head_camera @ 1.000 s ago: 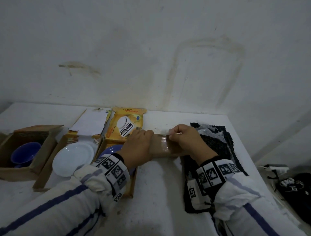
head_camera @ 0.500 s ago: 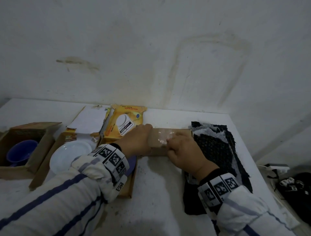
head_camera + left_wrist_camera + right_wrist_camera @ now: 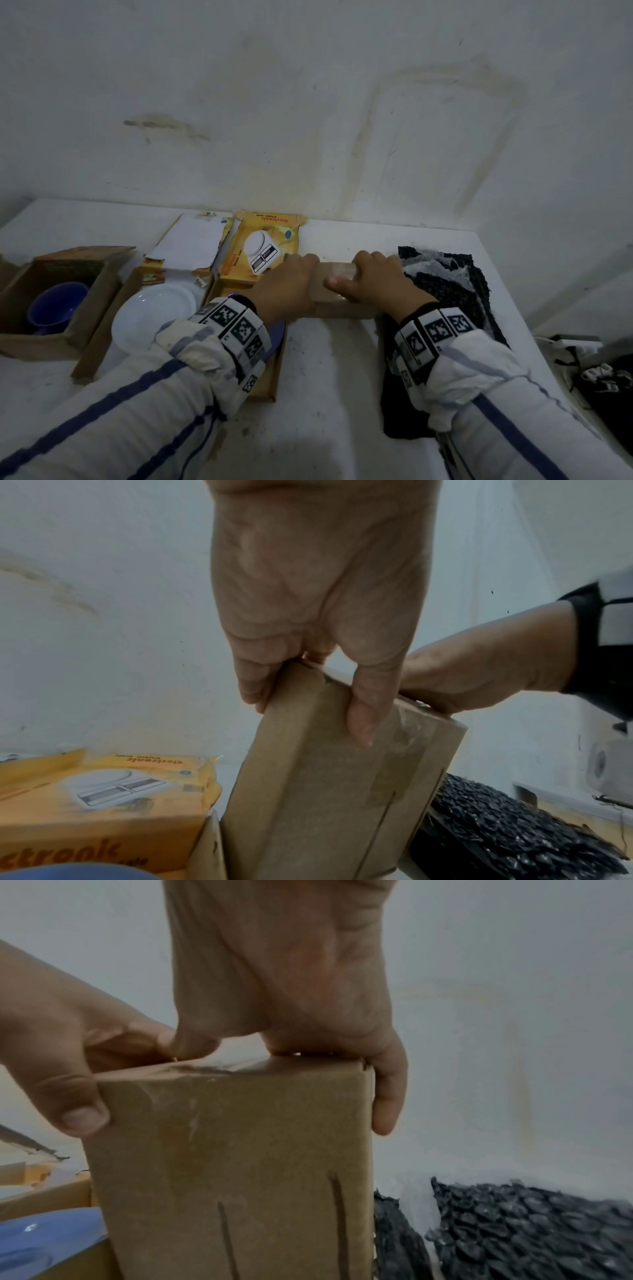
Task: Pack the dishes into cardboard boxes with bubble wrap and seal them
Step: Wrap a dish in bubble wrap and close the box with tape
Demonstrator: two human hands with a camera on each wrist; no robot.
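Two hands clamp one small brown cardboard box (image 3: 337,294) standing on the white table (image 3: 325,394), between an open box on its left and black bubble wrap (image 3: 448,291) on its right. The left hand (image 3: 287,291) grips the box's left end, thumb on the near face. The right hand (image 3: 373,281) curls over its right end, thumb lying across clear tape (image 3: 407,753) on top. Left of them a blue dish (image 3: 37,1240) sits in the open box, then a white plate (image 3: 150,311) in another, and a blue bowl (image 3: 54,308) in a third. A yellow scale carton (image 3: 263,246) lies at the far side.
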